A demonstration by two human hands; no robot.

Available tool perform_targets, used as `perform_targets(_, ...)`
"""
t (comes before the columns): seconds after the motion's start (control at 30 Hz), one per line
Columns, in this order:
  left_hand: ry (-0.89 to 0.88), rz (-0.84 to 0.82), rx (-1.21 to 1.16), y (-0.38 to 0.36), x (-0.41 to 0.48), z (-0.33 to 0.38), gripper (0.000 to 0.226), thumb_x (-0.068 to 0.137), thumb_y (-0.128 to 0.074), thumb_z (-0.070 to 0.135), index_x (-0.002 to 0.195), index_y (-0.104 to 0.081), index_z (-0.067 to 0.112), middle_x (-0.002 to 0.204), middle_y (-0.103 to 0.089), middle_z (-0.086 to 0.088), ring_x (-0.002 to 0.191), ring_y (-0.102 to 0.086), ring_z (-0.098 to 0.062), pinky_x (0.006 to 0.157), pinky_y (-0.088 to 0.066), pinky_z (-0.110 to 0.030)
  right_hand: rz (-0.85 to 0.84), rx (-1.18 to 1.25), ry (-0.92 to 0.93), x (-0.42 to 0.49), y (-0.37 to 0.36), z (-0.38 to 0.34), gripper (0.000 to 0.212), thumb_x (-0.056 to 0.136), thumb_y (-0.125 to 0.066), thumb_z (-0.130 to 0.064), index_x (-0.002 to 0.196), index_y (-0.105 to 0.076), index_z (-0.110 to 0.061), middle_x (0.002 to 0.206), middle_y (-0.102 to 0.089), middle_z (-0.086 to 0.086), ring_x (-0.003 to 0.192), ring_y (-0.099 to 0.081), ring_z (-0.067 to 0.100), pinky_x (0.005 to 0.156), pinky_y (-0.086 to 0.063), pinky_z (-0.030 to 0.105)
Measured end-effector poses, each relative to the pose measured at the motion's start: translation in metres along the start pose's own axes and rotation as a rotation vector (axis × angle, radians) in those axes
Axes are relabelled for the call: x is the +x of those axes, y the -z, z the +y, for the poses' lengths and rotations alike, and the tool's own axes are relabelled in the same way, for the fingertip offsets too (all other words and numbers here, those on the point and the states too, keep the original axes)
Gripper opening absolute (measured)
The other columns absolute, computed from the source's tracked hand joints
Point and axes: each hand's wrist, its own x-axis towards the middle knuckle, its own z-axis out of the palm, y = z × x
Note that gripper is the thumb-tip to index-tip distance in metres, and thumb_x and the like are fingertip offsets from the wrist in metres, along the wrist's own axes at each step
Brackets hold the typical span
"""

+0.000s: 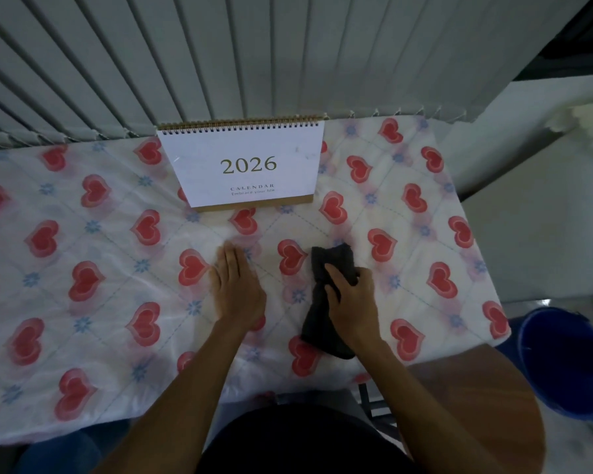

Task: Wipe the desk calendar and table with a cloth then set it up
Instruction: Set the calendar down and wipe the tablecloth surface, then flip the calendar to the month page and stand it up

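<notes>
The right hand [351, 302] grips the cloth [326, 295] on the table [83, 234]; the left hand [237, 289] lies flat beside it, the calendar [243, 165] standing beyond both.

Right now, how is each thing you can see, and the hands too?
Tablecloth: spread out, wrinkled.
Desk calendar: standing, showing its 2026 cover.
Left hand: flat on the tablecloth, fingers straight.
Right hand: fingers curled round the cloth.
Cloth: crumpled, resting on the tablecloth.
Blue bucket: upright on the floor.

White tablecloth [83, 234] with red hearts and blue flowers; white desk calendar [243, 165], gold "2026" lettering and gold spiral; black cloth [326, 302]; blue bucket [569, 364].
</notes>
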Motion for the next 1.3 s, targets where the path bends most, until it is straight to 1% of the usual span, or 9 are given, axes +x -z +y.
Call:
perform_targets(0.1,-0.003,0.010,0.029,0.004,-0.001,0.000,0.065,0.100,-0.033,0.023,0.154,-0.008,-0.002,0.163,-0.008,-0.020,0.151,-0.006,-0.035,0.121,-0.017,-0.050,0.060,-0.164,0.010,0.000,-0.001,0.004,0.038,0.095,-0.059,-0.034,0.132,-0.061,-0.028,0.126,-0.053,0.016,0.104,-0.053,0.033,0.085,-0.051,0.044)
perform_targets(0.27,-0.014,-0.022,0.009,0.024,0.000,0.004,0.062,0.101,-0.030,0.025,0.154,-0.010,0.000,0.164,-0.004,-0.017,0.152,0.002,-0.032,0.122,-0.009,-0.050,0.093,-0.144,0.038,0.020,0.013,-0.022,0.027,0.089,-0.066,-0.026,0.114,-0.070,-0.018,0.141,-0.047,0.020,0.127,-0.044,0.040,0.104,-0.038,0.053)
perform_targets(0.4,0.002,0.083,-0.213,0.061,0.019,0.008,0.057,0.103,-0.032,0.024,0.152,-0.019,-0.002,0.162,-0.013,-0.021,0.151,-0.006,-0.036,0.121,-0.008,-0.050,0.037,0.009,0.017,0.064,0.028,-0.068,0.040,0.093,-0.058,-0.031,0.130,-0.059,-0.016,0.145,-0.044,0.014,0.133,-0.041,0.034,0.110,-0.036,0.051)
perform_targets(0.5,0.048,0.272,-0.504,0.096,0.047,0.001,0.048,0.095,-0.031,0.022,0.133,-0.043,-0.005,0.136,-0.049,-0.027,0.128,-0.044,-0.041,0.108,-0.039,-0.054,0.068,0.164,0.042,0.100,0.042,-0.103,0.047,0.093,-0.058,-0.026,0.136,-0.051,-0.007,0.136,-0.050,0.015,0.125,-0.048,0.031,0.104,-0.044,0.045)
perform_targets(0.57,0.133,0.350,-0.678,0.124,0.064,-0.003,0.044,0.091,-0.034,0.022,0.127,-0.046,0.001,0.124,-0.056,-0.020,0.113,-0.054,-0.034,0.095,-0.049,-0.049,0.057,0.239,-0.003,0.125,0.051,-0.120,0.051,0.093,-0.056,-0.023,0.139,-0.045,-0.005,0.132,-0.051,0.017,0.121,-0.050,0.030,0.098,-0.048,0.039)
perform_targets(0.73,0.217,0.356,-0.735,0.171,0.090,0.000,0.032,0.101,-0.037,0.020,0.126,-0.049,0.002,0.117,-0.061,-0.018,0.104,-0.058,-0.031,0.080,-0.039,-0.031,-0.037,0.355,-0.133,0.161,0.062,-0.139,0.041,0.089,-0.053,-0.021,0.129,-0.050,-0.008,0.119,-0.060,0.010,0.102,-0.060,0.023,0.078,-0.052,0.031)
perform_targets(0.9,0.298,0.285,-0.735,0.183,0.090,0.004,0.033,0.104,-0.032,0.024,0.120,-0.050,0.002,0.103,-0.056,-0.010,0.086,-0.050,-0.021,0.070,-0.037,-0.032,0.032,0.386,-0.211,0.157,0.061,-0.141,0.026,0.093,-0.052,-0.016,0.117,-0.058,-0.005,0.105,-0.066,0.005,0.085,-0.061,0.019,0.055,-0.041,0.018)
perform_targets(1.1,0.290,0.367,-0.716,0.187,0.089,-0.005,0.029,0.102,-0.038,0.021,0.107,-0.061,0.003,0.103,-0.064,-0.011,0.086,-0.050,-0.021,0.076,-0.037,-0.029,0.147,0.353,-0.201,0.150,0.067,-0.144,0.024,0.096,-0.055,-0.021,0.113,-0.060,-0.004,0.103,-0.067,0.007,0.089,-0.064,0.021,0.059,-0.042,0.021)
perform_targets(1.3,0.334,0.262,-0.826,0.211,0.088,-0.028,0.030,0.096,-0.048,0.027,0.116,-0.066,0.014,0.116,-0.066,-0.004,0.103,-0.061,-0.026,0.093,-0.050,-0.038,0.136,0.426,-0.200,0.143,0.100,-0.145,0.015,0.092,-0.062,-0.020,0.105,-0.062,-0.011,0.094,-0.064,0.001,0.085,-0.062,0.019,0.072,-0.043,0.027)
